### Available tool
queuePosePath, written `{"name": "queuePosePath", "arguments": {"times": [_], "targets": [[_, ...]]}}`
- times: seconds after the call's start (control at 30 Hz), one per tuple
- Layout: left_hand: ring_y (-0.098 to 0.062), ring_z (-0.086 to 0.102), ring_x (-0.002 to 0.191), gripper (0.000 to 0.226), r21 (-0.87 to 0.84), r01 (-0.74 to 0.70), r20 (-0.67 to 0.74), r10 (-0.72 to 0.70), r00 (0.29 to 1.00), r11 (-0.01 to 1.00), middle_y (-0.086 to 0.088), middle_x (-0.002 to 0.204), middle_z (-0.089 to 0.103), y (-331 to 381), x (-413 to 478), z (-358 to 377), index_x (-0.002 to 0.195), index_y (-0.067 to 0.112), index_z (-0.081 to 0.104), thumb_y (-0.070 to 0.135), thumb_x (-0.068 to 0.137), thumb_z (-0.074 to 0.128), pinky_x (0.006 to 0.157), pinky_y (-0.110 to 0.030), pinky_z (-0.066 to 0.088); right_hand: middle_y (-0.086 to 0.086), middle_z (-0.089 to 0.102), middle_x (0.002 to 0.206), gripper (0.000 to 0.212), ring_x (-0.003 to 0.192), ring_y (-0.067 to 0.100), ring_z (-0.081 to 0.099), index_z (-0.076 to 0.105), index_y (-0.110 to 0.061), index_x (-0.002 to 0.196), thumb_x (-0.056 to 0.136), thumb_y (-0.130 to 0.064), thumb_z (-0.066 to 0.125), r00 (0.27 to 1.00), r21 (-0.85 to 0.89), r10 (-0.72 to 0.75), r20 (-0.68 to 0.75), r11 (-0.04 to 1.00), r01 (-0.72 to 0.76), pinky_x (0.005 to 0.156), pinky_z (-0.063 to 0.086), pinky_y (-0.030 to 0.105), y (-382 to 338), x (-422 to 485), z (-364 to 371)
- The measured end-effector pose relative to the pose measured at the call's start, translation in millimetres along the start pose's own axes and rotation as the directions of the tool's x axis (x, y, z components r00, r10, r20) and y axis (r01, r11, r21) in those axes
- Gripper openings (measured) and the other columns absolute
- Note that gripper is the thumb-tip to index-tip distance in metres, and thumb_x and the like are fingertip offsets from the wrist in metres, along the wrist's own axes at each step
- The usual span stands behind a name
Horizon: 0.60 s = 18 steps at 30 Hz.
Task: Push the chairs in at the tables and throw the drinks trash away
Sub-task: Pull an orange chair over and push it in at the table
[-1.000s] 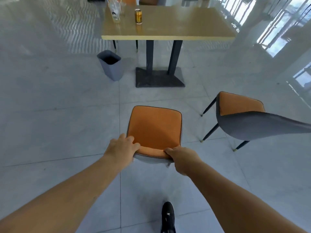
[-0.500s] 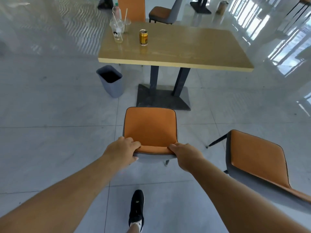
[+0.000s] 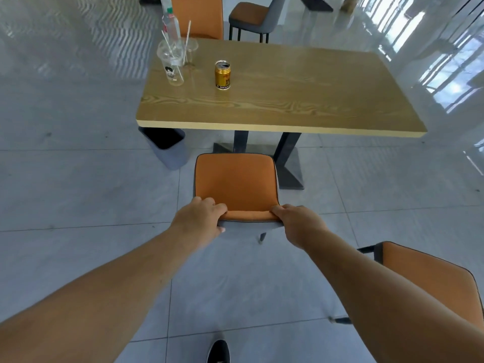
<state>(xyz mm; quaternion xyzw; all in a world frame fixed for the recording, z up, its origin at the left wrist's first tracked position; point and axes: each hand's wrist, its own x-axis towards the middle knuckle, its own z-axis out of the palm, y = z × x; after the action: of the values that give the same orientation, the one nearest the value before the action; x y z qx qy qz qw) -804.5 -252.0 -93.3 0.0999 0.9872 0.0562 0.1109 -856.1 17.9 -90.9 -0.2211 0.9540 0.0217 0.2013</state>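
Observation:
An orange-seated chair (image 3: 235,182) with a grey shell stands just in front of the wooden table (image 3: 301,106), its seat front close to the table's near edge. My left hand (image 3: 200,218) and my right hand (image 3: 298,222) both grip the top of its backrest. On the table's left part stand a gold drinks can (image 3: 222,75), a clear plastic cup with straws (image 3: 170,62), a second clear cup (image 3: 189,52) and a plastic bottle (image 3: 170,24). A grey trash bin (image 3: 167,150) sits on the floor under the table's left corner.
A second orange chair (image 3: 429,281) stands at my right, away from the table. Two more chairs (image 3: 251,14) are beyond the table's far side. The table's dark base (image 3: 288,166) is under the middle. My black shoe (image 3: 218,352) shows below.
The chair in my hands has moved forward to the table's near edge, and I have walked with it. The second chair has fallen back to my lower right.

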Motion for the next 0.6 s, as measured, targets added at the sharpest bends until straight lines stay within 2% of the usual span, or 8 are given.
{"name": "queuePosePath", "arguments": {"times": [0.1,0.2,0.37,0.43,0.5,0.6], "targets": [[-0.019,0.045,0.089,0.035,-0.010,0.021,-0.024,-0.021,0.999,1.000,0.004,0.096,0.051,-8.1,28.0,-4.6,0.118,0.029,0.055,0.049,0.092,0.066,0.066,-0.035,0.050,-0.001,0.057,0.097,0.036,0.088,0.026,0.056,0.052,-0.028,0.121,0.094,-0.005,0.047,0.999,0.007,0.019,-0.026,1.000,-0.019,0.077,0.056,0.043,9.2,27.5,-9.4],[-0.019,0.045,0.088,0.038,0.021,0.038,-0.024,-0.037,0.999,0.999,0.003,0.095,0.050,-18.4,44.3,-10.3,0.118,0.029,0.054,0.049,0.089,0.069,0.064,-0.034,0.047,-0.001,0.057,0.096,0.031,0.084,0.025,0.053,0.052,-0.029,0.119,0.094,-0.013,0.060,0.998,0.002,-0.001,-0.059,1.000,0.001,0.074,0.056,0.042,11.0,43.8,-14.8],[-0.021,0.047,0.093,0.045,0.023,0.139,0.081,-0.140,0.987,0.990,0.000,0.101,0.051,-9.6,30.2,-18.8,0.123,0.026,0.054,0.047,0.087,0.072,0.073,-0.038,0.053,0.003,0.061,0.110,0.027,0.101,0.028,0.058,0.050,-0.027,0.122,0.098,-0.018,0.058,0.997,0.078,-0.001,-0.082,0.997,0.008,0.079,0.057,0.042,4.4,23.1,-7.7],[-0.025,0.049,0.097,0.052,0.016,0.195,0.006,-0.195,0.981,0.981,-0.004,0.108,0.053,16.3,20.1,-24.7,0.124,0.022,0.054,0.048,0.084,0.075,0.072,-0.040,0.053,0.005,0.061,0.126,0.043,0.112,0.030,0.059,0.046,-0.025,0.136,0.097,-0.026,0.064,0.990,0.140,0.015,-0.143,0.990,0.005,0.085,0.058,0.043,15.9,-4.8,-7.6],[-0.032,0.052,0.102,0.058,-0.076,0.128,-0.114,-0.136,0.984,0.989,-0.010,0.115,0.057,60.0,13.8,-32.2,0.124,0.015,0.057,0.045,0.080,0.080,0.073,-0.045,0.053,0.006,0.053,0.144,0.065,0.124,0.032,0.054,0.037,-0.025,0.148,0.094,-0.036,0.070,0.984,0.161,0.042,-0.175,0.987,-0.013,0.091,0.056,0.044,43.8,-44.9,-10.1],[-0.037,0.054,0.109,0.059,-0.228,-0.129,-0.195,0.085,0.977,0.965,-0.014,0.120,0.060,161.9,16.4,-40.8,0.125,0.010,0.057,0.042,0.081,0.080,0.082,-0.049,0.052,0.008,0.034,0.161,0.083,0.142,0.035,0.037,0.025,-0.026,0.157,0.092,-0.052,0.068,0.976,0.158,0.140,-0.168,0.981,-0.113,0.106,0.048,0.053,111.5,-127.6,-14.4]]}}
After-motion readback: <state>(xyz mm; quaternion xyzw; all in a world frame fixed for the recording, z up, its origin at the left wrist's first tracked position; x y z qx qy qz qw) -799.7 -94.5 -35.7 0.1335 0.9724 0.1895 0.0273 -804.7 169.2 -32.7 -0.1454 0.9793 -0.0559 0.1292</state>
